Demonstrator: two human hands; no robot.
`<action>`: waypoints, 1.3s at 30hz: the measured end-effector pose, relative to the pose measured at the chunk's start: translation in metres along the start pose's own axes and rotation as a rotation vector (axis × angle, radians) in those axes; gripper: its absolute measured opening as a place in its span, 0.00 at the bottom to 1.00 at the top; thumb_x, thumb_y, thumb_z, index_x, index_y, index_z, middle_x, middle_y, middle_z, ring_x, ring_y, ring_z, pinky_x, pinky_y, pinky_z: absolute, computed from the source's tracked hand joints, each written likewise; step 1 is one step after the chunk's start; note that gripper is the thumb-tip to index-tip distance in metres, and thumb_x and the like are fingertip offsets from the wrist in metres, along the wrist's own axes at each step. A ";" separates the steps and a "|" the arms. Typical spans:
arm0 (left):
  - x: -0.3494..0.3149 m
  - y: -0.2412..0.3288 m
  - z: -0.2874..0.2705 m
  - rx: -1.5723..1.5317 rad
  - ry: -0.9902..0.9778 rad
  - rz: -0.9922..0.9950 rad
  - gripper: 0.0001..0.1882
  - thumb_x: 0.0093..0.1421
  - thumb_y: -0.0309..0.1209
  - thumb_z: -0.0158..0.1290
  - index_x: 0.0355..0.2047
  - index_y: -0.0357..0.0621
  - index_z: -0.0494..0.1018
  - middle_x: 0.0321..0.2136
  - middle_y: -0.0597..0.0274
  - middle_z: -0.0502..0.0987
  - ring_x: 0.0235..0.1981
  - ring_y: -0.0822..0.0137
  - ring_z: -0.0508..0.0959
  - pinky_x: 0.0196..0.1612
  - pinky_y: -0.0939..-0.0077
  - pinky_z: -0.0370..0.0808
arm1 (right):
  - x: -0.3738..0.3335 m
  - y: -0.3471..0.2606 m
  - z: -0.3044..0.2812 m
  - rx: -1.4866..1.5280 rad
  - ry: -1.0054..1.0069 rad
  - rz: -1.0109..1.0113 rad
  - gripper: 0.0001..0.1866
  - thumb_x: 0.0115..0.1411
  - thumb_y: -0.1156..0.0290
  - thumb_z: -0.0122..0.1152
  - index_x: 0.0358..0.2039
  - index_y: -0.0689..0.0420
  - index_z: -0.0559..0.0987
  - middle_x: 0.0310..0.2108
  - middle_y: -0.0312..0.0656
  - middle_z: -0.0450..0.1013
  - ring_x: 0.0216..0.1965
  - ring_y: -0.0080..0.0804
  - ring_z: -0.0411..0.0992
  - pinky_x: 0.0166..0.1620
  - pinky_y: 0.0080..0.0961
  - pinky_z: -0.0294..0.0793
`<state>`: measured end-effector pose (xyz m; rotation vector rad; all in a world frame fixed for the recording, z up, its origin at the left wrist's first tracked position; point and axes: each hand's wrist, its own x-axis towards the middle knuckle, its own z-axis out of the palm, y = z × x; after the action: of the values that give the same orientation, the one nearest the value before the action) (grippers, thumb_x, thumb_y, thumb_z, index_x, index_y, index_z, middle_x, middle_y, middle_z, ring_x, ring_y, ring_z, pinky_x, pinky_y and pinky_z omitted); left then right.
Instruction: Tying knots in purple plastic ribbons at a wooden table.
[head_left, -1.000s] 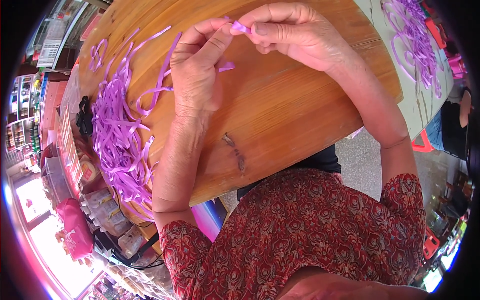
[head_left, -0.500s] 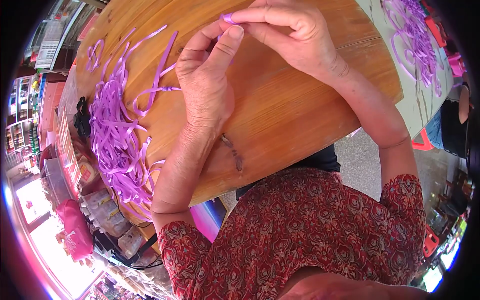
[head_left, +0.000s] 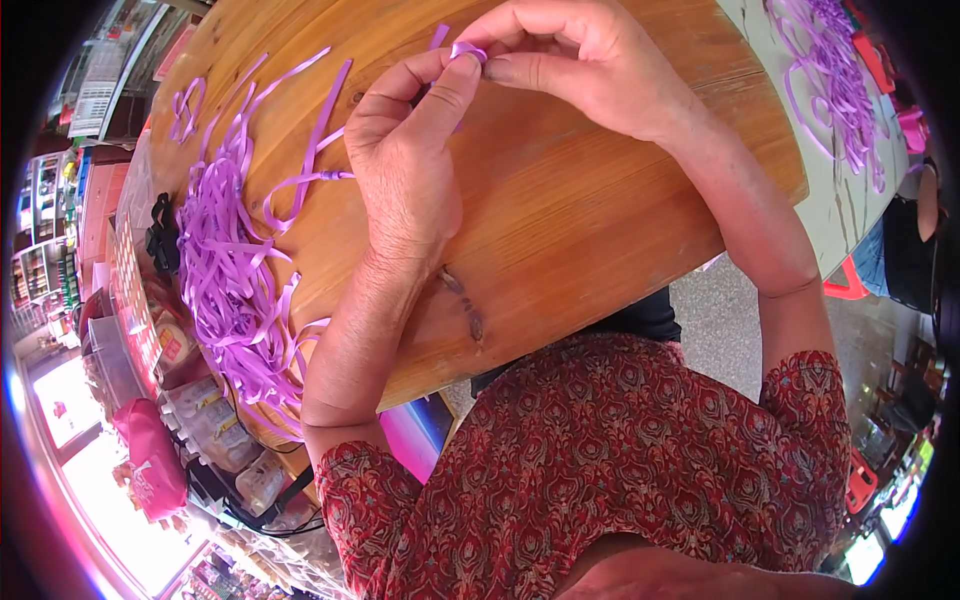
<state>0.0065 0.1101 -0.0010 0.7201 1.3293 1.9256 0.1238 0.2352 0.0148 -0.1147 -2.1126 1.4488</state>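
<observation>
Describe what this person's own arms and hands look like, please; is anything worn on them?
Both the left hand and the right hand are bare, without gloves, and no watch or bracelet shows at either wrist. The forearms are uncovered too. The short sleeves are dark red with an ornate, paler repeating print, matching the top.

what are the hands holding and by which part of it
A purple ribbon: the left hand pinches a small curled part of it. The right hand is at that same part; its exact grip is partly hidden.
</observation>
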 end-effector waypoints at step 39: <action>0.008 0.000 -0.006 -0.019 -0.122 -0.120 0.09 0.55 0.23 0.59 0.36 0.35 0.75 0.31 0.67 0.76 0.32 0.80 0.72 0.37 0.87 0.68 | 0.008 0.017 -0.007 -0.131 0.138 -0.614 0.03 0.53 0.78 0.62 0.30 0.61 0.78 0.28 0.41 0.76 0.30 0.30 0.75 0.34 0.22 0.72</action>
<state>-0.0033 0.1127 -0.0022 0.7199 1.2490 1.7698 0.1159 0.2508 0.0049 0.3473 -1.8936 0.9116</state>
